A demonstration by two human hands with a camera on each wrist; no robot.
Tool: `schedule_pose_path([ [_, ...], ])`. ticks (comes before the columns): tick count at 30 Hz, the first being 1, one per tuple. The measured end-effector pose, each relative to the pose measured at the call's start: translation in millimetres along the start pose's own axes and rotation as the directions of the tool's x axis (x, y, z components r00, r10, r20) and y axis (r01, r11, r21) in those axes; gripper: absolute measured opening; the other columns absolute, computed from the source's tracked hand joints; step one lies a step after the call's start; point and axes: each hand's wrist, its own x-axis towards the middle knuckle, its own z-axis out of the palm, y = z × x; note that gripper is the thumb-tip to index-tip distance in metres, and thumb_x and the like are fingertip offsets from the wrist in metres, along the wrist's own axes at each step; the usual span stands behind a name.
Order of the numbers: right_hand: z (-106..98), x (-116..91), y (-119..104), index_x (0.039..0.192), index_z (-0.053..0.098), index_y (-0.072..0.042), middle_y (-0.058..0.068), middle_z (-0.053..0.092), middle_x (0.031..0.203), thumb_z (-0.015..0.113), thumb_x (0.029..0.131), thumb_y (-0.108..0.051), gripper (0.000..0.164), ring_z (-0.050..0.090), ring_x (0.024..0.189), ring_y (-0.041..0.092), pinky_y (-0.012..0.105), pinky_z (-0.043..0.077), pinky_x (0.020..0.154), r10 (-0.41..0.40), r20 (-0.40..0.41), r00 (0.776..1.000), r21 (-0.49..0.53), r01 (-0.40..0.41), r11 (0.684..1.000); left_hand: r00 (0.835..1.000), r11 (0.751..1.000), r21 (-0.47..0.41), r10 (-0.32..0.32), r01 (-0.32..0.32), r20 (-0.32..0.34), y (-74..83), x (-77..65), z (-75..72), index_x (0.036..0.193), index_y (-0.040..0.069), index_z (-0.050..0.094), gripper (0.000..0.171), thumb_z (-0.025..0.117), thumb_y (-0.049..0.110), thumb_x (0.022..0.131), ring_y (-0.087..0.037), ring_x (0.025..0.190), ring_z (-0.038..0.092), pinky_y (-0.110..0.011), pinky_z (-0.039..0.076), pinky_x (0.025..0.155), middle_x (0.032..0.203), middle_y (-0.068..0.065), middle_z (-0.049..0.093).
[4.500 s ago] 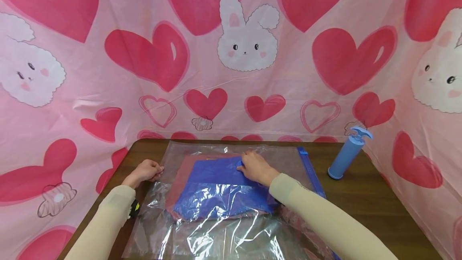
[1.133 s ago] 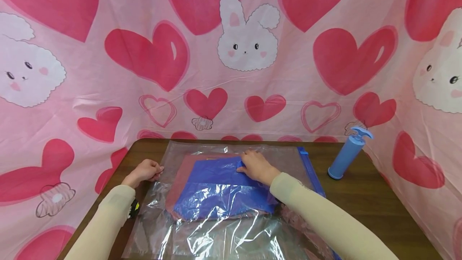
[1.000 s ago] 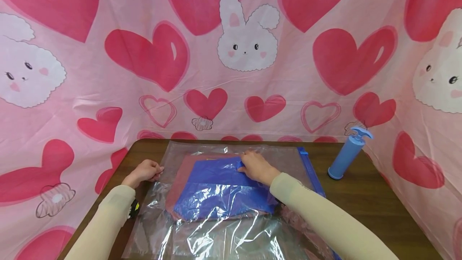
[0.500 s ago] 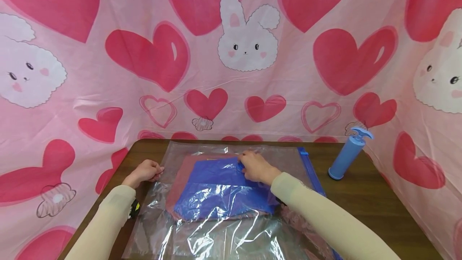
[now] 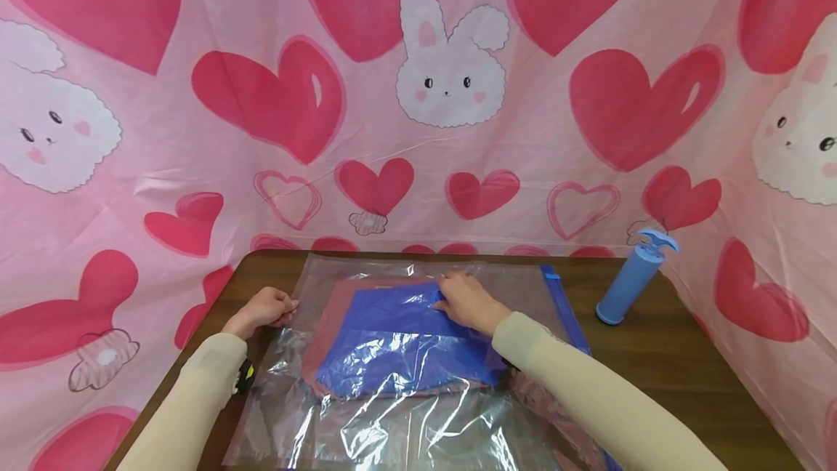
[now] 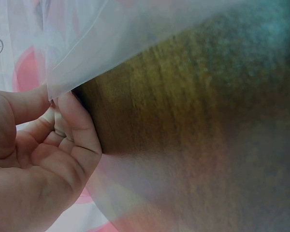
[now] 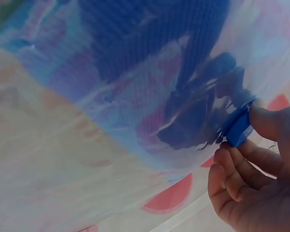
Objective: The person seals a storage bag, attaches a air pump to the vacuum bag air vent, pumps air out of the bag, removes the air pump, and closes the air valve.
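A clear plastic vacuum storage bag (image 5: 392,431) lies over the table, with folded blue clothing (image 5: 386,311) and dusty-pink fabric (image 5: 328,325) inside it. My left hand (image 5: 263,309) pinches the bag's left edge; in the left wrist view thumb and forefinger meet at a corner of the film (image 6: 77,63). Over the top right of the blue clothing, my right hand (image 5: 467,302) grips the bag's blue valve cap (image 7: 239,127) between thumb and fingers. The head view largely hides the cap behind that hand.
A blue hand pump (image 5: 629,286) stands tilted on the brown table (image 5: 660,362), right of the bag. The bag's blue zip strip (image 5: 566,311), with a slider at its far end, runs along its right side. A pink heart-patterned cloth (image 5: 418,144) surrounds the table.
My right fingers shift slightly around the valve cap, staying at the same spot on the bag. The left hand keeps its pinch on the bag's edge.
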Motion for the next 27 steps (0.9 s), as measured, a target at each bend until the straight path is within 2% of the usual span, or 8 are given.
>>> schedule_pose_path([
  [4, -3.4, 0.3, -1.2, 0.118, 0.07, 0.001, 0.017, 0.068, 0.102, 0.084, 0.092, -0.021, 0.037, 0.069, 0.1, 0.036, 0.05, 0.057, 0.092, -0.008, 0.017, 1.0, -0.016, 0.008, 1.0, 1.0, 1.0, 0.004, 0.0, 0.0, 0.003, 0.1, -0.1, -0.6, 0.082, -0.006, 0.068, 0.028, 0.059, 0.006, 0.105, -0.017, 0.063, 0.056, -0.028, 0.052, 0.061, 0.069, -0.005, 0.059],
  [12, -9.1, -0.8, -5.9, 0.121, 0.068, -0.003, 0.014, 0.067, 0.113, 0.081, 0.093, -0.015, 0.033, 0.065, 0.11, 0.033, 0.049, 0.053, 0.099, 0.02, 0.102, 0.995, 0.01, -0.021, 1.0, 1.0, 1.0, -0.004, 0.002, -0.002, 0.008, -1.0, -0.1, 0.7, 0.082, -0.007, 0.067, 0.028, 0.06, 0.006, 0.105, -0.015, 0.062, 0.055, -0.027, 0.051, 0.059, 0.067, -0.004, 0.058],
  [20, -7.9, -0.4, -5.1, 0.137, 0.063, -0.002, 0.018, 0.063, 0.132, 0.075, 0.098, -0.041, 0.056, 0.055, 0.128, 0.037, 0.058, 0.045, 0.108, 0.069, 0.124, 0.99, -0.047, -0.064, 0.997, 1.0, 1.0, -0.003, -0.011, 0.011, 0.004, 0.9, 0.5, -1.0, 0.083, -0.007, 0.068, 0.027, 0.059, 0.005, 0.105, -0.016, 0.063, 0.056, -0.028, 0.052, 0.06, 0.069, -0.006, 0.06],
  [27, -7.2, -1.4, -4.1, 0.128, 0.069, 0.0, 0.017, 0.068, 0.118, 0.076, 0.098, -0.038, 0.048, 0.063, 0.118, 0.036, 0.055, 0.051, 0.101, 0.069, 0.094, 0.993, -0.048, -0.065, 0.997, 1.0, 1.0, 0.002, -0.003, 0.003, 0.007, 0.0, 1.6, 0.4, 0.082, -0.007, 0.068, 0.028, 0.06, 0.006, 0.105, -0.016, 0.063, 0.056, -0.028, 0.052, 0.06, 0.069, -0.005, 0.06],
])
